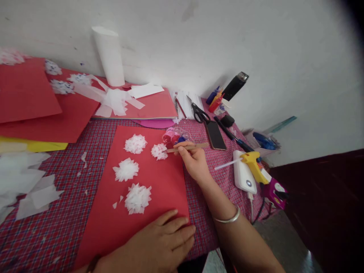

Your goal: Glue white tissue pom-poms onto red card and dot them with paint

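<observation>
Stick [202, 145], flat, wooden, touches 1 frilly tissue pompom [158, 151].

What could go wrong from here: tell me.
The flat wooden stick in the right hand has its tip at the small pink-and-white paper flower and might drag or crush it. That hand is close to what look like pink and blue paints and could smear some onto the red paper sheet. The yellow-and-purple glue gun lies near the edge of the red checked cloth and may get knocked off.
</observation>
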Demonstrator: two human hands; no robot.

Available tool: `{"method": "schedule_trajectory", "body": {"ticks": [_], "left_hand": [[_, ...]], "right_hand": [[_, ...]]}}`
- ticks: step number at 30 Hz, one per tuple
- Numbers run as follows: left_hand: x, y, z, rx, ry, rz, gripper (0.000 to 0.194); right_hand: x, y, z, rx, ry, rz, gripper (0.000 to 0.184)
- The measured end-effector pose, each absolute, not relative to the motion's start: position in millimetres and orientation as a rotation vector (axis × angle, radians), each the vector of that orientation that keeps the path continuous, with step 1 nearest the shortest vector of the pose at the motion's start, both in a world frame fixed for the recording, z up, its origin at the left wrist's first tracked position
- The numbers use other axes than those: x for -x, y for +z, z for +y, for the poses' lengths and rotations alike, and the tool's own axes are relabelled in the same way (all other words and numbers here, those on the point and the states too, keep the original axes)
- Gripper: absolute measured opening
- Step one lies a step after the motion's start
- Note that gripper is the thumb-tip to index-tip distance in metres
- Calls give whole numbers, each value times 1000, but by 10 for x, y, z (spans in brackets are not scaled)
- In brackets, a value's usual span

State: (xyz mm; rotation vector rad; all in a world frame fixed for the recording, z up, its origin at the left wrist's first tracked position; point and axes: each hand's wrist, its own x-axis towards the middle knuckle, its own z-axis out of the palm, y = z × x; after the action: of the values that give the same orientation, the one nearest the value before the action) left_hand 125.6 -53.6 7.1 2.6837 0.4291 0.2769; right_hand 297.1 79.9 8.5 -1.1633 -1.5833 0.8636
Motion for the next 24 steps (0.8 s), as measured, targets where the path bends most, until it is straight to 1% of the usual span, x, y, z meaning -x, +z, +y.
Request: {"method": "schedule_trajectory", "body": {"ticks": [3, 6, 10, 15, 19, 24], "left_hand": [[-1258, 67, -515, -2677, 260, 435, 42], [-1254, 79, -514, -2677, 256, 435, 42], [-1252, 93, -537, -2677, 236, 439, 43], [-1240, 101, -539, -2700, 239, 429, 45], [-1237, 108, -545, -2692, 213, 424, 45], [-1241, 112, -547, -2695, 211, 425, 47]], "right_hand": [[-2982, 73, 807, 1152, 878, -1515, 17], [-3000, 74, 817, 1156, 875, -1575, 16], [-3013, 77, 828, 1199, 853, -1492, 17], [-3017, 79, 834, 1186, 890, -1522, 17], [-3058, 63, 868, 1225, 790, -1466, 18], [-3117, 19, 911, 1316, 692, -1593, 19]]}}
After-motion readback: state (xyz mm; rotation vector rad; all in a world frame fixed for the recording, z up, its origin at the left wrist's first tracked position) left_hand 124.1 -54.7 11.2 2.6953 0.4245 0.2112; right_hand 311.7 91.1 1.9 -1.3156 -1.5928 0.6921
